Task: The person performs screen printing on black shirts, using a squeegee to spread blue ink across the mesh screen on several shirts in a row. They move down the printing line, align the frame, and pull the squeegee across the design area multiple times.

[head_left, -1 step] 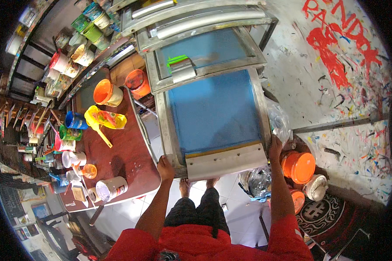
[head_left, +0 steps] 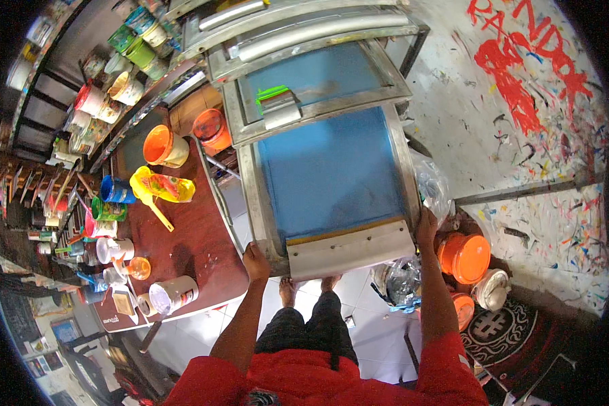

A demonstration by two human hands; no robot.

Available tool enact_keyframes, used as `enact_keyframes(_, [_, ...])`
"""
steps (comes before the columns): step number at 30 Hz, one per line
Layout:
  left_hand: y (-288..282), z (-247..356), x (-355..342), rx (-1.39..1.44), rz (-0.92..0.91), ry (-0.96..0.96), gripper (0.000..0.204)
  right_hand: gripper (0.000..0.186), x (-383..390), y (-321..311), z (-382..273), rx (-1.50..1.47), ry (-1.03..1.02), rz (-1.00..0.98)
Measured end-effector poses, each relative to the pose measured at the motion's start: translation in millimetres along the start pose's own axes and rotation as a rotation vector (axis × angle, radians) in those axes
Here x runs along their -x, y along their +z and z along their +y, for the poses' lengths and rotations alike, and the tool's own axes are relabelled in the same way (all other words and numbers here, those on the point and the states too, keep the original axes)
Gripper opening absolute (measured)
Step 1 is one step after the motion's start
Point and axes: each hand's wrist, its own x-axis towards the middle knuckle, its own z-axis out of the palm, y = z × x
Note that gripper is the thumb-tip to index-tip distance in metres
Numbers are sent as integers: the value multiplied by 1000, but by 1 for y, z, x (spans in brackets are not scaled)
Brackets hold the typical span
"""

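Note:
A screen printing frame (head_left: 249, 193) with blue mesh (head_left: 331, 172) lies in front of me, its near end toward my body. My left hand (head_left: 256, 262) is closed round its near left corner. At the near right corner my right hand (head_left: 426, 227) grips the side, its fingers partly hidden. Across the near end of the mesh rests a wide pale squeegee (head_left: 352, 252), with a yellowish blade edge and several bolts. Beyond it sits a second frame (head_left: 318, 128), carrying a small metal-faced squeegee (head_left: 281, 116) beside a bright green piece.
To the left, a red-brown table (head_left: 203, 264) holds a yellow pouch (head_left: 172, 187), an orange-rimmed bucket (head_left: 166, 146) and several paint tubs. Orange buckets (head_left: 463, 258) stand at right beside a plastic bag (head_left: 432, 186). A paint-spattered wall (head_left: 521, 169) rises there. More frames (head_left: 325, 37) lie behind.
The view has shifted very slightly. Both hands keep their places on the frame.

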Motion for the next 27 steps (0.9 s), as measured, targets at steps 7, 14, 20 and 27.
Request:
enact_keyframes(7, [15,4,-23,81,38,-91,48,34,-23,-3,-40,-161,-23,117])
enact_keyframes(14, [28,-22,-48,207,-25,-147,47,51,-58,-15,-84,-207,146,99])
enact_keyframes(20, [32,-23,-40,248,-28,-144,46,44,-72,-19,-88,-208,35,127])
enact_keyframes(27, [38,-14,-49,177,-147,-214,49,42,-95,-33,-87,-171,119,33])
